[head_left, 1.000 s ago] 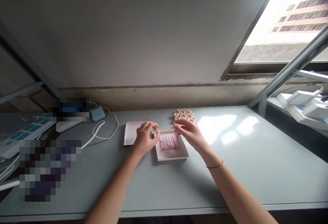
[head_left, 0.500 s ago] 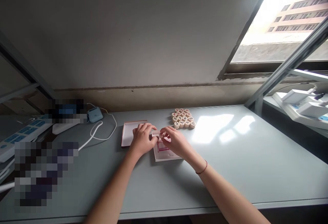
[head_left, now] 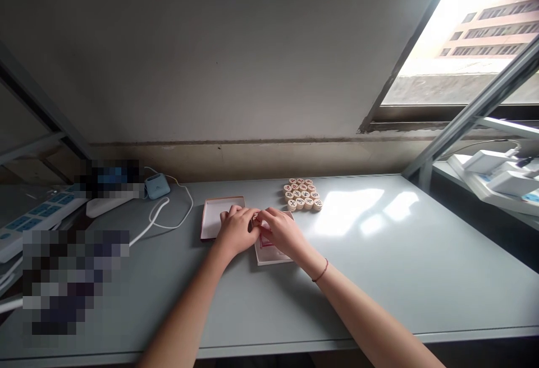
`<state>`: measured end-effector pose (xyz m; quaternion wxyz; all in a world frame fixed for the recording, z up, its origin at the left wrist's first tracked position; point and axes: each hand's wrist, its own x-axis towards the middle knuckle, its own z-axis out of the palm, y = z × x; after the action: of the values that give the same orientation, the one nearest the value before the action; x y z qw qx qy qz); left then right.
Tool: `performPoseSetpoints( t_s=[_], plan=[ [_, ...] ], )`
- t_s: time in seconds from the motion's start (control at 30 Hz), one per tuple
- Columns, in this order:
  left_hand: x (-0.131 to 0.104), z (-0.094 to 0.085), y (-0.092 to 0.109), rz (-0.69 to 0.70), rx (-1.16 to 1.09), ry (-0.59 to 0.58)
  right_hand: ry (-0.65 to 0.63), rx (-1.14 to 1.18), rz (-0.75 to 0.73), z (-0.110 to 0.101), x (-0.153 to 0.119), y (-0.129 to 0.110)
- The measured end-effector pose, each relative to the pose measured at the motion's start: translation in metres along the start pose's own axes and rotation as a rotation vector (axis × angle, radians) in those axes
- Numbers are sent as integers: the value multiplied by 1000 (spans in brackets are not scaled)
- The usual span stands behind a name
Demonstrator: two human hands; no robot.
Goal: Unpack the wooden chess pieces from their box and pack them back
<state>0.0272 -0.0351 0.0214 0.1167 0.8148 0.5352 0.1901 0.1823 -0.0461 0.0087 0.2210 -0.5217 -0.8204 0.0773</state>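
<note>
My right hand (head_left: 281, 232) pinches a round wooden Chinese chess piece (head_left: 256, 219) over the far left corner of a shallow box tray (head_left: 273, 255). My left hand (head_left: 238, 230) meets it there, its fingers curled and closed about the same piece, which is mostly covered by both hands. Inside the tray shows a red-printed sheet or bag, partly hidden by my right hand. A box lid (head_left: 210, 216) with a reddish rim lies just left, partly behind my left hand. Beyond the tray stand stacked chess pieces (head_left: 301, 194) in rows, with red and dark characters.
At the back left are a small blue device (head_left: 157, 186), a white cable (head_left: 188, 202) and a power strip (head_left: 40, 219). White adapters (head_left: 492, 171) sit on a shelf at right. The grey desk (head_left: 379, 278) ends at a wall, and sunlight falls right of the pieces.
My right hand has moved slightly left with the chess piece, closing the gap to my left hand. Left-hand fingers have drawn in around it. The stacked pieces have not moved.
</note>
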Motion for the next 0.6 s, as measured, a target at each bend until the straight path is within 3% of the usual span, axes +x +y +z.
performPoseSetpoints(
  t_s=[0.1, 0.2, 0.33, 0.47, 0.6],
  plan=[
    [0, 0, 1, -6, -1, -16, 21, 128, 17, -8, -1, 6],
    [1, 3, 3, -9, 0, -31, 89, 186, 119, -23, 6, 29],
    [2, 6, 5, -32, 31, -16, 150, -29, 340, -46, 39, 76],
    [1, 6, 8, -34, 55, -16, -47, -190, 521, -57, 78, 106],
    [-1, 2, 10, 6, 41, -39, -241, -256, 592, -54, 101, 112]
  ],
)
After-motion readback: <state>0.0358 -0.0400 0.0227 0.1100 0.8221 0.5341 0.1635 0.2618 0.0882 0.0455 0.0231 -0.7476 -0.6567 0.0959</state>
